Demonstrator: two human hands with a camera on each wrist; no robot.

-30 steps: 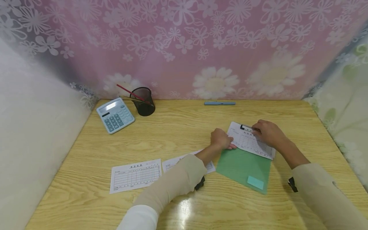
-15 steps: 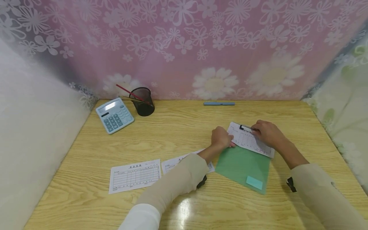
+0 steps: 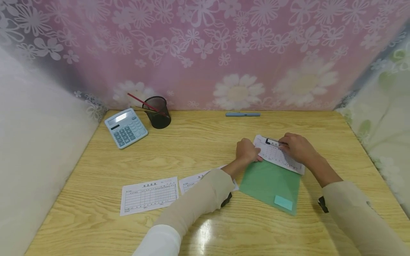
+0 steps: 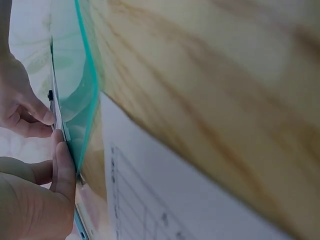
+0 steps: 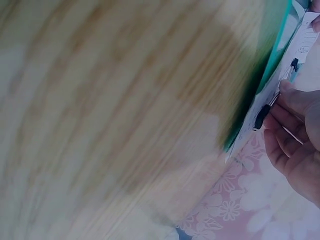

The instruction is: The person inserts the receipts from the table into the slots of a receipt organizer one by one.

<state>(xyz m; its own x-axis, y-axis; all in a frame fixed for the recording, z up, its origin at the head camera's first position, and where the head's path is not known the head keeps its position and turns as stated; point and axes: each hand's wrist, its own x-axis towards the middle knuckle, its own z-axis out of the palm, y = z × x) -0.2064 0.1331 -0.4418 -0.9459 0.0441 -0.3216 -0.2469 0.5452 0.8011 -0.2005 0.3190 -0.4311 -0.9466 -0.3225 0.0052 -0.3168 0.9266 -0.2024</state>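
Note:
A translucent green clipboard point(image 3: 269, 183) with a pale blue label point(image 3: 283, 202) lies before both hands. Across its far end is a printed white form point(image 3: 272, 153). My left hand point(image 3: 246, 151) pinches the form's left edge, with the thumb on top and fingers at the board's edge; in the left wrist view its fingertips point(image 4: 59, 142) meet the thin edge of paper and board. My right hand point(image 3: 296, 146) grips the metal clip point(image 3: 269, 142) along the far edge, hiding part of it. The clip's black end point(image 5: 262, 116) shows beside the fingers in the right wrist view.
Two more printed forms, a left form point(image 3: 148, 196) and one partly under the left sleeve point(image 3: 192, 182), lie on the wood-grain table point(image 3: 192, 149). Farther back are a blue calculator point(image 3: 126, 128), a black mesh pen cup point(image 3: 160, 119) and a blue pen point(image 3: 242, 114).
My left hand has moved slightly away from me, and the form's near edge has shifted a little toward the clip. My right hand keeps its grip on the clip.

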